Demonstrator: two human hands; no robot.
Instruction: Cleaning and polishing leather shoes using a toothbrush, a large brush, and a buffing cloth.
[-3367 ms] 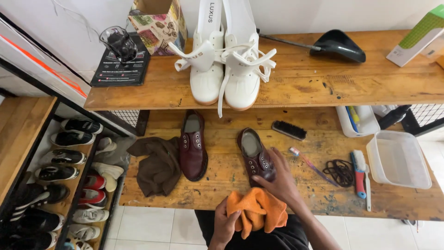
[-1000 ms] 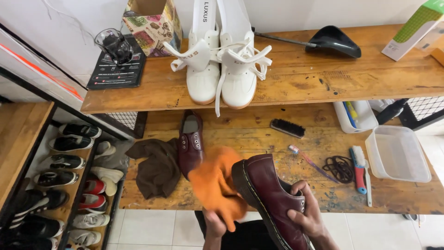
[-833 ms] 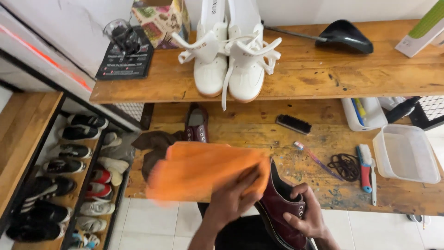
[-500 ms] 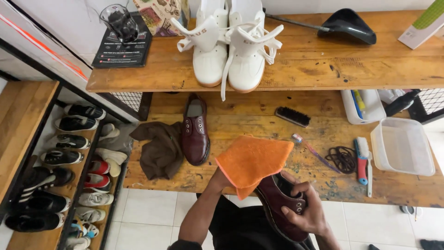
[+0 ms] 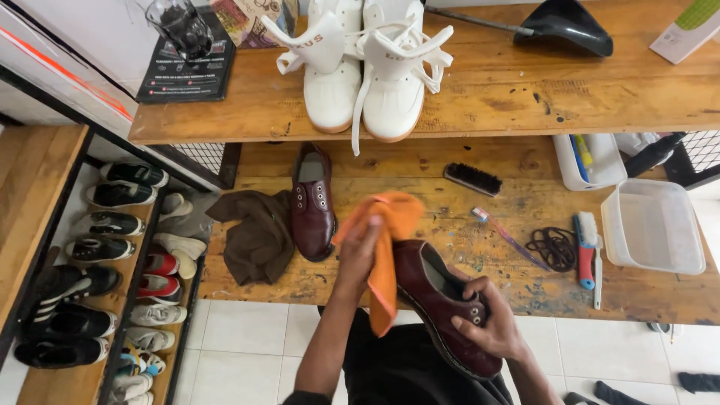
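Fingers of left hand (image 5: 361,251) curled, bunching orange cloth (image 5: 384,255) onto toe of burgundy shoe (image 5: 442,304) | right hand (image 5: 486,324) fingers wrapped round shoe's lace side, shoe lifted off workbench (image 5: 465,225) | change: cloth, spread open half a second ago, now gathered and pressed down – wiping judged under way | second burgundy shoe (image 5: 313,201) unmoved beside brown rag (image 5: 259,234).

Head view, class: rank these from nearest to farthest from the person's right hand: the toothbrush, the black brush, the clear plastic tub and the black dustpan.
Measured from the right hand gripping the dark red shoe:
1. Toothbrush, just above the hand on the bench.
2. Black brush, farther up, near the shelf edge.
3. Clear plastic tub, off at the bench's right end.
4. Black dustpan, on the upper shelf, top right.
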